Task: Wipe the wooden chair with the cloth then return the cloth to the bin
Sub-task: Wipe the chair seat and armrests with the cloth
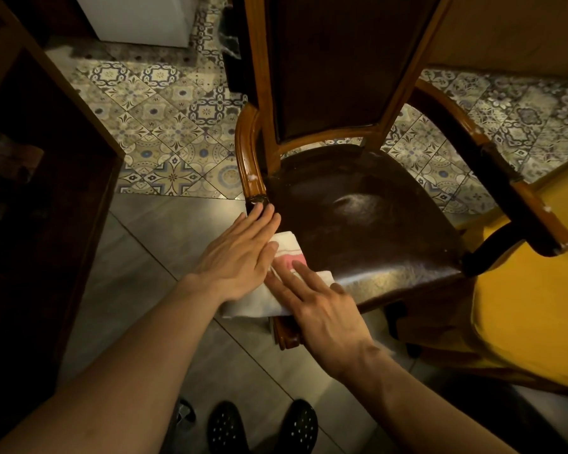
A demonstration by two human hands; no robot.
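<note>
A wooden chair [368, 204] with a dark leather seat, dark back panel and curved armrests stands in front of me. A white cloth [286, 242] with a pink patch lies on the seat's front left corner. My left hand [240, 253] lies flat, fingers together, on the cloth's left part, fingertips near the end of the left armrest [248, 158]. My right hand [318, 309] presses flat on the cloth's near part at the seat's front edge. Both hands rest on the cloth without gripping it. No bin is in view.
Dark wooden furniture [46, 178] stands close on the left. A yellow surface [532, 290] sits to the right under the right armrest [512, 185]. Patterned tiles [164, 132] cover the floor beyond; grey tiles lie near my dark shoes [263, 427].
</note>
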